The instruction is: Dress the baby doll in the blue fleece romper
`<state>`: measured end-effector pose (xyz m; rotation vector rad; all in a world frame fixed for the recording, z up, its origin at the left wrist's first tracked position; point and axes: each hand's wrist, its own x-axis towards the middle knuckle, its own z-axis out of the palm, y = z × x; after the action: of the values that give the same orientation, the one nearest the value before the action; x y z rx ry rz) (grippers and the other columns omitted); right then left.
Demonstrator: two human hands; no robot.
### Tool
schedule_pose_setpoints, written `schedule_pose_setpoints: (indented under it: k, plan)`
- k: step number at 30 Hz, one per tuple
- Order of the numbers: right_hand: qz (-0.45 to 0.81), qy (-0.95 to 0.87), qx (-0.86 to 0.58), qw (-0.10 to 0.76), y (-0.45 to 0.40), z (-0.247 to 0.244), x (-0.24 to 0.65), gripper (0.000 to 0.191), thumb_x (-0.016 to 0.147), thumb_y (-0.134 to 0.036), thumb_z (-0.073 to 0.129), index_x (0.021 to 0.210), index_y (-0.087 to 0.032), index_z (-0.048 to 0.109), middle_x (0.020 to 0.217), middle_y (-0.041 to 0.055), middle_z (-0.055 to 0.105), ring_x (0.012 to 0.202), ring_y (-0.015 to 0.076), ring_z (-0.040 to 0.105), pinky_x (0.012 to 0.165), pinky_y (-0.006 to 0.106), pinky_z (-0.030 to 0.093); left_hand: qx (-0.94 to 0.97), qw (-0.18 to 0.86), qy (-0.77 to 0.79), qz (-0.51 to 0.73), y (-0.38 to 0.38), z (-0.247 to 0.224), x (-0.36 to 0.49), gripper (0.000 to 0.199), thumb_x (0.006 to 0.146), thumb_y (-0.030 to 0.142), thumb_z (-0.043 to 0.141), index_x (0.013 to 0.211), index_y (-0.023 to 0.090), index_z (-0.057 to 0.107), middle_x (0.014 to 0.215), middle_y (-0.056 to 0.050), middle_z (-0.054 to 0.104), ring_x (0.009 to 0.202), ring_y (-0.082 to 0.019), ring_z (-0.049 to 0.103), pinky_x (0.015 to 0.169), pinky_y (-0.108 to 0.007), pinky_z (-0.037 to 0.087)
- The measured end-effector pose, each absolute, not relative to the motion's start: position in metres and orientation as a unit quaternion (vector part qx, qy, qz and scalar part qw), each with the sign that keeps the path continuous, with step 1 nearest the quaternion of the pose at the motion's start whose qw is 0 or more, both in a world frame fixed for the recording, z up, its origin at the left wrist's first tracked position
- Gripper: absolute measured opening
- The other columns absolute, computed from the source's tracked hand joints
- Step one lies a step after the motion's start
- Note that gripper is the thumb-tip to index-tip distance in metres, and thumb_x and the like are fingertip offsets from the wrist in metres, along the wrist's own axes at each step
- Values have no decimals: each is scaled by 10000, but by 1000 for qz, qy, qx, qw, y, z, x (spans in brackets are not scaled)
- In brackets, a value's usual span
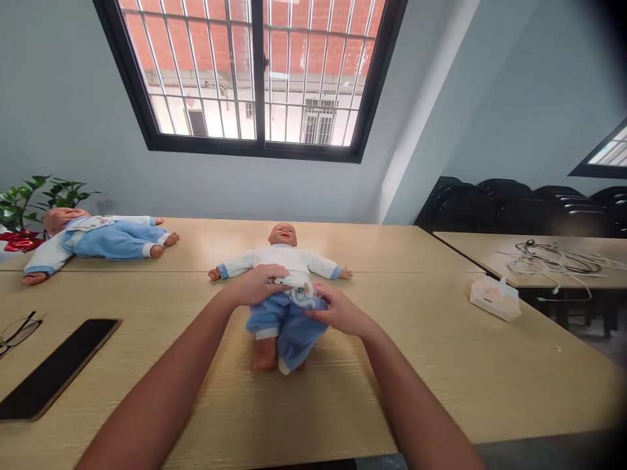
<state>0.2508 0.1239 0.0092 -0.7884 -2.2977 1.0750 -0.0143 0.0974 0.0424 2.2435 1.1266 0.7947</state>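
Note:
A baby doll (pixel 283 236) lies on its back on the table in front of me, arms spread, in a white top (pixel 281 257) with blue cuffs. Blue overalls (pixel 298 333) cover its legs; their white bib with a printed figure is bunched at the waist. One bare foot shows below the left trouser leg, while the cloth on the right hangs over most of the other foot. My left hand (pixel 257 285) pinches the white bib edge at the doll's waist. At the other side, my right hand (pixel 341 309) is closed on the blue cloth near the hip.
A second doll (pixel 115 238) in similar clothes lies at the back left beside a potted plant (pixel 34 202). Eyeglasses (pixel 18 331) and a dark phone or tablet (pixel 56 369) lie at left. A tissue box (pixel 494 297) stands at right, near tangled cables (pixel 558 261) on another table.

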Motion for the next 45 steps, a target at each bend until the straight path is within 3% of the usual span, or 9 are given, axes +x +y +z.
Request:
schedule_pose_setpoints:
  k: [4, 8, 13, 18, 24, 30, 33, 41, 45]
  plan:
    - [544, -727, -279, 312, 125, -10, 246, 364, 795, -481, 802, 973, -220, 623, 892, 3, 629, 809, 182, 562, 719, 300, 477, 819, 286, 392, 307, 90, 42, -4, 237, 952, 269, 486, 1026, 195, 699, 1050, -26, 725, 991, -203, 619, 923, -302, 479]
    - [605, -666, -260, 350, 123, -17, 239, 396, 735, -408, 844, 952, -219, 572, 866, -12, 627, 771, 156, 564, 703, 273, 462, 777, 313, 420, 349, 84, 31, 7, 339, 983, 442, 528, 1141, 178, 672, 1089, -49, 718, 979, -219, 627, 878, -309, 497]
    - [519, -664, -309, 440, 119, -18, 234, 432, 759, -266, 766, 1156, -247, 597, 821, -24, 634, 737, 174, 583, 682, 284, 469, 794, 296, 442, 296, 79, -2, 25, 627, 672, 480, 880, 1178, 193, 643, 1126, -61, 715, 985, -271, 636, 861, -353, 514]
    - [447, -757, -300, 370, 116, -18, 235, 319, 895, -369, 657, 1176, -218, 659, 1038, 43, 715, 976, 246, 635, 862, 353, 495, 779, 234, 466, 348, 78, -14, 23, 214, 911, 389, 624, 928, 178, 659, 967, -54, 697, 920, -242, 613, 854, -347, 491]
    - [492, -802, -269, 204, 111, -12, 239, 378, 865, -575, 724, 901, -199, 701, 802, -3, 669, 723, 178, 553, 668, 291, 449, 712, 316, 476, 408, 75, -14, 8, 194, 900, 337, 579, 947, 161, 646, 915, -30, 700, 836, -190, 590, 771, -291, 498]
    - [629, -635, -289, 342, 112, -17, 231, 482, 844, -673, 706, 905, -194, 705, 865, 39, 694, 783, 197, 598, 721, 304, 485, 751, 394, 446, 287, 71, -10, 5, 478, 751, 528, 812, 1030, 154, 707, 994, -47, 741, 916, -246, 644, 797, -309, 515]
    - [691, -570, -292, 336, 111, -23, 229, 522, 837, -690, 707, 970, -185, 702, 903, 55, 711, 760, 186, 613, 689, 292, 489, 764, 397, 448, 240, 69, -10, 6, 439, 729, 517, 840, 979, 176, 724, 972, -31, 758, 895, -245, 659, 794, -314, 519]
    - [514, -787, -269, 209, 112, -9, 240, 410, 780, -486, 839, 1072, -224, 720, 1038, 31, 720, 927, 238, 639, 827, 344, 518, 713, 385, 432, 397, 70, -10, 7, 415, 953, 538, 602, 1064, 143, 664, 1071, -85, 722, 950, -230, 630, 864, -330, 519]
    - [526, -745, -296, 284, 119, -14, 241, 389, 884, -578, 708, 958, -197, 741, 932, 40, 713, 832, 215, 622, 733, 314, 502, 708, 422, 426, 372, 68, -12, 9, 489, 861, 551, 725, 1132, 149, 661, 1117, -90, 728, 994, -255, 650, 866, -342, 529]
